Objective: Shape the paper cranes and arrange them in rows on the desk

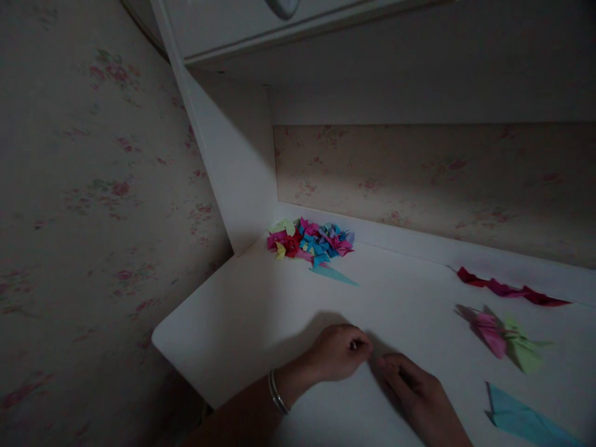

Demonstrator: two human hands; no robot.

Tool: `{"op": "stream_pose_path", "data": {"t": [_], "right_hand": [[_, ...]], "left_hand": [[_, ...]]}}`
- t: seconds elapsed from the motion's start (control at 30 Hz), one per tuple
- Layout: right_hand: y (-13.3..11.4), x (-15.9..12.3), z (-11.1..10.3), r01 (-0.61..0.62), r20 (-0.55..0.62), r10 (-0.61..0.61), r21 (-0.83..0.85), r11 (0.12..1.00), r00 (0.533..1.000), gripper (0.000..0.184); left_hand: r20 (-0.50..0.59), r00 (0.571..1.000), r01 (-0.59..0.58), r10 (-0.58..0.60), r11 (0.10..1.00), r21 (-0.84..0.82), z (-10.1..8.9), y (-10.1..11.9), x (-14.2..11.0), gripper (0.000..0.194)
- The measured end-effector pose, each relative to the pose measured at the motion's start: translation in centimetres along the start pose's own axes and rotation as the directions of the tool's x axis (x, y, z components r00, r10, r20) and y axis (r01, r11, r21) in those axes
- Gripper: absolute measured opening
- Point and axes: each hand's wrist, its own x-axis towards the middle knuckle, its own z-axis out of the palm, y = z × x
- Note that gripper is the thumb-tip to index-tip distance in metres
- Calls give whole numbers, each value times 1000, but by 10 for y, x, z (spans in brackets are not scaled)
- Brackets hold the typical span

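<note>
Both my hands are above the white desk, close together but apart. My left hand [342,354], with silver bangles at the wrist, is closed, thumb and fingertips pinched together. My right hand [419,391] is also closed in a pinch just to its right. Anything between the fingertips is too small or thin to make out. To the right of my right hand lie a pink folded paper piece [488,334] and a light green one [524,347], touching each other. Nearer me at the lower right lies a light blue folded paper [526,413].
A pile of colourful folded paper pieces [310,241] sits in the desk's back left corner, a pointed teal paper [334,274] before it. Dark red folded pieces [512,290] form a row along the back right. A cabinet [326,25] overhangs the white desk [223,316]; floral wallpaper [93,217] is left.
</note>
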Motion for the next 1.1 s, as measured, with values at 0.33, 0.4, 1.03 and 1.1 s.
{"op": "stream_pose_path", "data": {"t": [0.33, 0.4, 1.03, 1.1], "right_hand": [[-1, 1, 1, 16, 3, -16, -1, 1000, 1000, 36], [-1, 1, 1, 16, 13, -16, -1, 1000, 1000, 35], [-6, 0, 1, 26, -8, -26, 8, 1000, 1000, 37], [-6, 0, 1, 27, 10, -27, 7, 1000, 1000, 35]], "left_hand": [[-4, 1000, -2, 2, 1000, 29, -1, 2, -1, 22], [5, 1000, -6, 5, 999, 36, -1, 2, -1, 22], [20, 1000, 14, -15, 999, 32, -3, 7, -3, 22], [23, 1000, 4, -5, 999, 42, -4, 8, -2, 22]]}}
